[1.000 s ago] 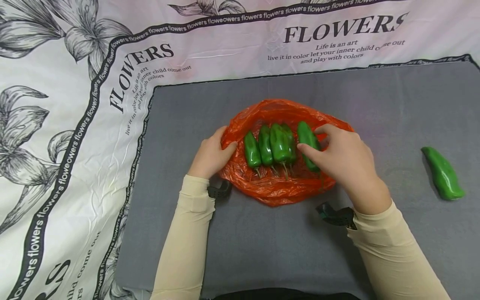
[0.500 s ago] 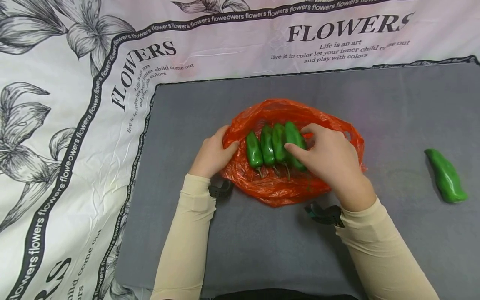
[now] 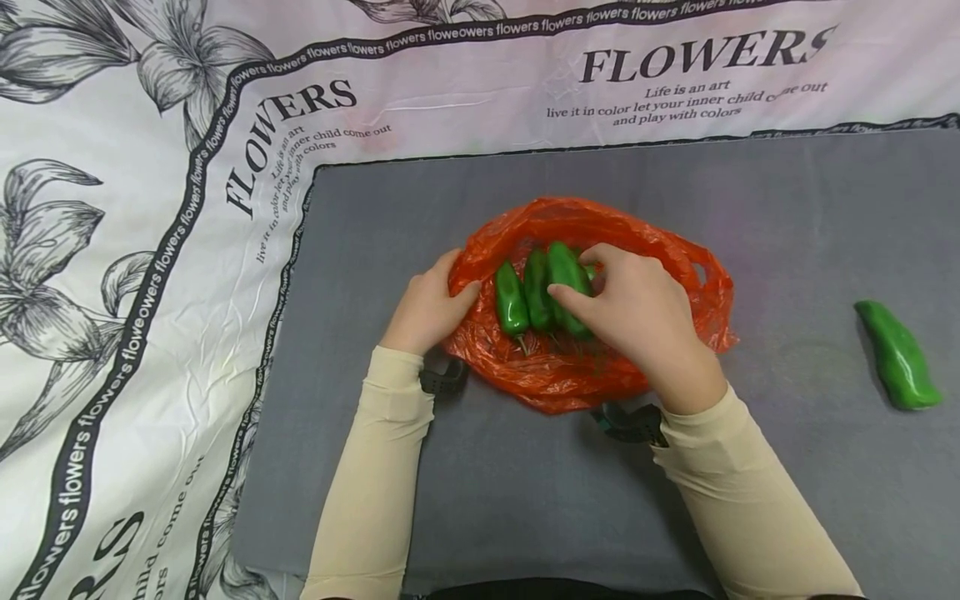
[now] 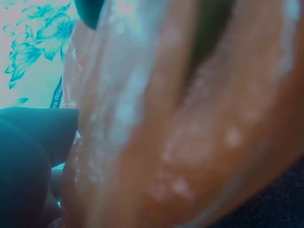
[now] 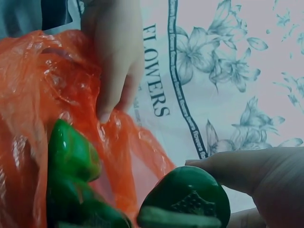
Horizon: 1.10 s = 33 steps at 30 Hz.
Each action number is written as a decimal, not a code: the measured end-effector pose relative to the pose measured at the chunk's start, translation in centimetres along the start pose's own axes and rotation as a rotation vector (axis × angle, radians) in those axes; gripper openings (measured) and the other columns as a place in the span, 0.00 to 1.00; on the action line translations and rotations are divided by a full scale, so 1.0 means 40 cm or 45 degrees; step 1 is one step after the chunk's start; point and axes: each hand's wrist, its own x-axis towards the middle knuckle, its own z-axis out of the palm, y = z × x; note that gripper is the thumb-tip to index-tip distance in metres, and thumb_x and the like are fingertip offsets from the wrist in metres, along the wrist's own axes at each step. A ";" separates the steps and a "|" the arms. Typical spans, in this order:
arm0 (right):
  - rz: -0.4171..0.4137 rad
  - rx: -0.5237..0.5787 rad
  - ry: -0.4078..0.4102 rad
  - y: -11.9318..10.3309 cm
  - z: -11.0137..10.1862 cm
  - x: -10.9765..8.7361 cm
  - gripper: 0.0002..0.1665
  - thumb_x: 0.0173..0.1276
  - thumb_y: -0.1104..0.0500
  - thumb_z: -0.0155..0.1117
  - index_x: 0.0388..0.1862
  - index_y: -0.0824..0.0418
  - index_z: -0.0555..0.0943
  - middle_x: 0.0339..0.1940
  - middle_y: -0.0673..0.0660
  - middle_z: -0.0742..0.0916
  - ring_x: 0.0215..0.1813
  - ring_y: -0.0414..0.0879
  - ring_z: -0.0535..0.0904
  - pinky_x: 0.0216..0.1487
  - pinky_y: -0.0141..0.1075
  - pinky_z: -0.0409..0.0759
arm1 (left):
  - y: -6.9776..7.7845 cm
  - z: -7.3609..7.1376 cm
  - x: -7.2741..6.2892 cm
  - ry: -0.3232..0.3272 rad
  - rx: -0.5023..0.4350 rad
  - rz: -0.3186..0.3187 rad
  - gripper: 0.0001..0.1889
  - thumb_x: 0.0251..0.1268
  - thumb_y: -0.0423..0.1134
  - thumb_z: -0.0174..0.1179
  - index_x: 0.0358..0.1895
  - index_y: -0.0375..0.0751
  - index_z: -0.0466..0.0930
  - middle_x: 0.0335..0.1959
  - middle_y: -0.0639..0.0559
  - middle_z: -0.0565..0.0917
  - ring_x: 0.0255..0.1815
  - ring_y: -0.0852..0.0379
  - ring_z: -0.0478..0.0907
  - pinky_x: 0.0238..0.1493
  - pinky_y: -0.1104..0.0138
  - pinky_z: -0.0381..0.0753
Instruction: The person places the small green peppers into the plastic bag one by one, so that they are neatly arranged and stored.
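Note:
An orange-red plastic bag (image 3: 540, 390) lies spread with its mouth facing up. At its left side, my left hand (image 3: 424, 310) pinches the rim between thumb and fingers; the left wrist view is mostly filled by blurred bag film (image 4: 156, 142). My right hand (image 3: 647, 321) grips a long green pepper (image 3: 567, 279) over the bag's opening. In the right wrist view that pepper's stem end (image 5: 190, 194) faces the camera, beside the thumb or finger. Other green peppers (image 3: 512, 300) lie side by side inside the bag, partly hidden by the held one.
One more green pepper (image 3: 900, 357) lies alone on the grey cloth (image 3: 795, 250) at the right. A white cloth (image 3: 480, 100) printed with flowers and lettering runs along the back and left.
My right hand has moved left across the bag with its pepper, covering some of the others. More of the bag's right side shows. The left hand keeps its hold on the rim.

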 end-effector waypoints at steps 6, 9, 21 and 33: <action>-0.042 -0.005 0.008 -0.026 0.013 0.019 0.31 0.68 0.34 0.69 0.58 0.54 0.83 0.32 0.54 0.85 0.32 0.50 0.79 0.27 0.43 0.74 | -0.002 -0.004 -0.002 0.000 -0.006 0.012 0.34 0.77 0.51 0.57 0.82 0.46 0.64 0.64 0.42 0.84 0.52 0.47 0.86 0.58 0.52 0.83; -0.058 -0.002 0.003 -0.034 0.020 0.027 0.31 0.68 0.35 0.69 0.58 0.55 0.83 0.32 0.54 0.86 0.31 0.50 0.79 0.27 0.43 0.74 | -0.002 -0.005 -0.003 -0.004 -0.009 0.012 0.34 0.78 0.52 0.57 0.82 0.46 0.64 0.64 0.42 0.84 0.52 0.47 0.86 0.58 0.52 0.83; -0.081 0.005 -0.007 -0.046 0.054 0.051 0.31 0.68 0.35 0.69 0.58 0.55 0.83 0.29 0.54 0.84 0.29 0.50 0.79 0.25 0.42 0.74 | -0.001 -0.007 -0.004 0.000 -0.037 0.017 0.33 0.77 0.51 0.57 0.81 0.47 0.64 0.59 0.42 0.86 0.43 0.51 0.87 0.51 0.54 0.85; -0.077 0.016 -0.013 -0.066 0.069 0.083 0.33 0.68 0.33 0.69 0.60 0.55 0.83 0.33 0.54 0.85 0.32 0.50 0.80 0.27 0.44 0.76 | -0.004 -0.005 0.001 -0.012 -0.017 0.015 0.34 0.78 0.51 0.57 0.82 0.44 0.63 0.62 0.41 0.85 0.45 0.49 0.87 0.52 0.53 0.85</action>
